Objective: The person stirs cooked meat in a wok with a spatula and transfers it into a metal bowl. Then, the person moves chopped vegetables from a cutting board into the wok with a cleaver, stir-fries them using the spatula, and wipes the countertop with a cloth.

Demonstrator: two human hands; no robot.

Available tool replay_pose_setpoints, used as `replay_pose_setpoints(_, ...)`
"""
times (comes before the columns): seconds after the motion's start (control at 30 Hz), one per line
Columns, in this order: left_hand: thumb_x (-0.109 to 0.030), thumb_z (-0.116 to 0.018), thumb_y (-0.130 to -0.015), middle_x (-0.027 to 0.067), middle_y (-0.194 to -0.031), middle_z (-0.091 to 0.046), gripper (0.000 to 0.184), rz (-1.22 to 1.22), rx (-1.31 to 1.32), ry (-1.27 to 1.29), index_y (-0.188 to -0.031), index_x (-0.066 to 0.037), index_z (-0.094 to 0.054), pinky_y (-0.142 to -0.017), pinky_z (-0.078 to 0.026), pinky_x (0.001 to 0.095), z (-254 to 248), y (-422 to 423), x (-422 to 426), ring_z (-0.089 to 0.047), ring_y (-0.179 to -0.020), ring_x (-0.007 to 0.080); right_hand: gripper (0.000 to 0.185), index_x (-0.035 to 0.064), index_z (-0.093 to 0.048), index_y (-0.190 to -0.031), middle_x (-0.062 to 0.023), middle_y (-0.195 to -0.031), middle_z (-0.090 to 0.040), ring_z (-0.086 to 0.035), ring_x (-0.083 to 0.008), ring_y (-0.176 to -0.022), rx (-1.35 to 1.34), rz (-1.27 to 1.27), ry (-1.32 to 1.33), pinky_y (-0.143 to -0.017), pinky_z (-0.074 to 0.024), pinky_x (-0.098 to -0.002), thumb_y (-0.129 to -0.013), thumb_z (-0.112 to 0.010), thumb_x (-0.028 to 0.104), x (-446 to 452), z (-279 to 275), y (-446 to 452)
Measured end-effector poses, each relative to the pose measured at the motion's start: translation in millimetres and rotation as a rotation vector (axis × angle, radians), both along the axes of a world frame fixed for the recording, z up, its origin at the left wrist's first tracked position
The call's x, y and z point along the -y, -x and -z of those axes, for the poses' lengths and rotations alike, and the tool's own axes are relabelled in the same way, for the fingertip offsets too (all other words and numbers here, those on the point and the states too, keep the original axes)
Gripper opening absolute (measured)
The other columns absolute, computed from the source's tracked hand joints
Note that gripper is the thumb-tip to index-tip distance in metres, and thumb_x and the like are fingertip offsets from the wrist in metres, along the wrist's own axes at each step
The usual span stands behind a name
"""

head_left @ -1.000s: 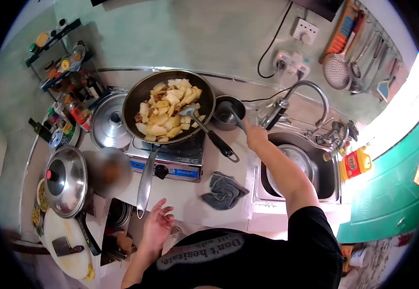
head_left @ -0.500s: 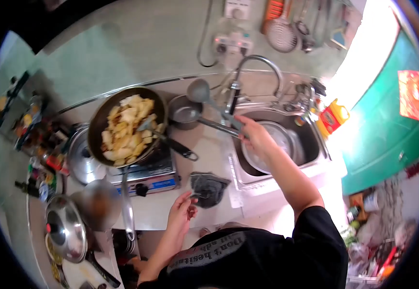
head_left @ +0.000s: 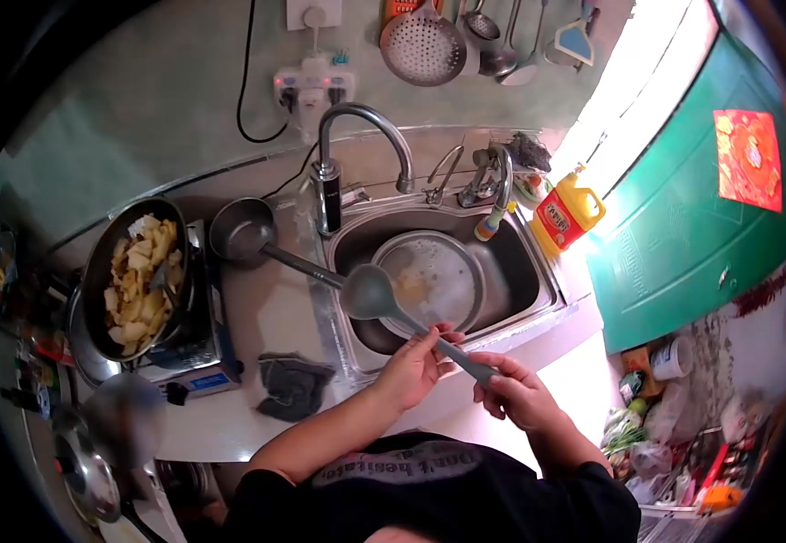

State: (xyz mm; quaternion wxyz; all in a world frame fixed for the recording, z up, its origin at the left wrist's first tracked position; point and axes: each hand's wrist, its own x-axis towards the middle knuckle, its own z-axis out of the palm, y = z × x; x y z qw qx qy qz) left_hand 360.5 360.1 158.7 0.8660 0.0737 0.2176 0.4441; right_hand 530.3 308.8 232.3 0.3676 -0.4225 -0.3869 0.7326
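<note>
In front of the sink (head_left: pixel 538 312), a grey ladle (head_left: pixel 368 291) slants across with its bowl up and to the left. My right hand (head_left: pixel 521 394) is closed round the end of its handle. Farther up the handle, my left hand (head_left: pixel 414 369) has its fingers wrapped about it. Beneath lies a round metal basin (head_left: pixel 452 299) in the sink, holding cloudy water. A small saucepan (head_left: pixel 241 232) rests on the counter to the left, its handle reaching over the sink's rim behind the ladle's bowl.
A frying pan of sliced food (head_left: pixel 149 281) sits on the stove (head_left: pixel 203 376) at left. A dark cloth (head_left: pixel 293 387) lies on the counter. The tall faucet (head_left: pixel 330 195) rises behind the sink; a yellow detergent bottle (head_left: pixel 563 217) stands at right. Utensils hang above.
The ladle has come from beside the saucepan to in front of the sink. My left hand has moved from near the cloth onto its handle. The view has shifted right.
</note>
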Motion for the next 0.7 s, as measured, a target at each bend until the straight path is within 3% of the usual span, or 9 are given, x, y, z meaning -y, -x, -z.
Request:
replay_pose_setpoints(0.1,-0.026,-0.038,-0.090,0.0070,-0.088,-0.058,0.022,0.026,0.152,0.002,-0.095,-0.008,-0.049,-0.076,-0.043,0.0322,13,-35,-18,-0.056,-0.085,0.0203,0.033,0.0024,-0.042,-0.119,-0.0093,-0.073,-0.054,-0.047,-0.0099,-0.049,0.000,-0.141,-0.024,-0.047,-0.0385,-0.0201,-0.090,-0.034,0.016,-21,3,-32)
replay_pose_setpoints(0.13,-0.026,-0.038,-0.090,0.0051,-0.075,-0.053,0.021,-0.012,0.070,0.064,-0.088,-0.007,-0.047,-0.069,-0.043,0.0309,14,-42,-24,-0.054,-0.073,0.0197,0.034,0.0022,-0.043,-0.118,-0.0081,-0.070,-0.054,-0.047,-0.0094,-0.049,0.035,-0.188,-0.019,-0.047,-0.0387,-0.0200,-0.091,-0.033,0.020,-37,10,-47)
replay_pose_setpoints(0.17,-0.026,-0.038,-0.090,0.0051,-0.075,-0.053,0.021,-0.026,0.069,0.067,-0.088,-0.007,-0.047,-0.069,-0.043,0.0309,20,-45,-31,-0.054,-0.073,0.0197,0.035,0.0019,-0.043,-0.117,-0.0070,-0.068,-0.054,-0.046,-0.0090,-0.048,0.070,-0.234,-0.018,-0.046,-0.0388,-0.0198,-0.092,-0.032,0.023,-60,21,-60)
replay_pose_setpoints(0.23,-0.028,-0.040,-0.089,0.0024,-0.062,-0.045,0.020,-0.090,0.011,0.194,-0.087,-0.009,-0.044,-0.055,-0.039,0.0275,39,-40,-43,-0.046,-0.059,0.0164,0.033,-0.0005,-0.055,-0.103,-0.0023,-0.061,-0.051,-0.045,-0.0076,-0.048,0.440,-0.132,-0.195,-0.044,-0.0365,-0.0201,-0.090,-0.036,0.024,-119,44,-58)
replay_pose_setpoints(0.27,-0.029,-0.040,-0.088,0.0006,-0.057,-0.035,0.021,-0.135,-0.038,0.257,-0.088,-0.009,-0.043,-0.048,-0.034,0.0269,38,-38,-48,-0.036,-0.051,0.0141,0.030,-0.0004,-0.058,-0.095,-0.0005,-0.058,-0.047,-0.043,-0.0071,-0.047,0.457,-0.125,-0.168,-0.044,-0.0346,-0.0209,-0.089,-0.039,0.021,-152,58,-52)
replay_pose_setpoints(0.37,-0.029,-0.039,-0.089,0.0003,-0.058,-0.036,0.022,-0.153,-0.067,0.208,-0.089,-0.007,-0.043,-0.045,-0.032,0.0252,32,-21,-53,-0.036,-0.050,0.0125,0.028,0.0019,-0.061,-0.087,-0.0006,-0.055,-0.047,-0.041,-0.0080,-0.048,0.556,-0.245,-0.462,-0.044,-0.0326,-0.0228,-0.086,-0.043,0.024,-253,103,-9)
replay_pose_setpoints(0.43,-0.029,-0.039,-0.089,-0.0004,-0.059,-0.035,0.023,-0.174,-0.140,0.216,-0.090,-0.007,-0.044,-0.044,-0.030,0.0233,16,-13,-55,-0.034,-0.050,0.0105,0.027,0.0037,-0.056,-0.071,-0.0007,-0.055,-0.046,-0.043,-0.0094,-0.049,0.360,-0.186,-0.267,-0.045,-0.0324,-0.0217,-0.083,-0.045,0.026,-300,112,39)
replay_pose_setpoints(0.6,-0.030,-0.037,-0.090,-0.0007,-0.059,-0.035,0.025,-0.157,-0.338,0.232,-0.093,-0.006,-0.045,-0.042,-0.029,0.0216,-17,1,-63,-0.033,-0.048,0.0088,0.032,0.0053,-0.055,-0.067,-0.0021,-0.061,-0.051,-0.046,-0.0138,-0.053,0.783,-0.383,-0.343,-0.045,-0.0361,-0.0267,-0.077,-0.048,0.035,-361,105,106)
replay_pose_setpoints(0.7,-0.027,-0.040,-0.089,0.0013,-0.060,-0.038,0.024,-0.146,-0.295,0.241,-0.093,-0.004,-0.044,-0.045,-0.033,0.0251,-6,4,-67,-0.037,-0.050,0.0124,0.026,0.0063,-0.056,-0.071,-0.0030,-0.062,-0.053,-0.048,-0.0135,-0.053,0.496,-0.308,-0.244,-0.046,-0.0372,-0.0265,-0.078,-0.048,0.030,-364,147,116)
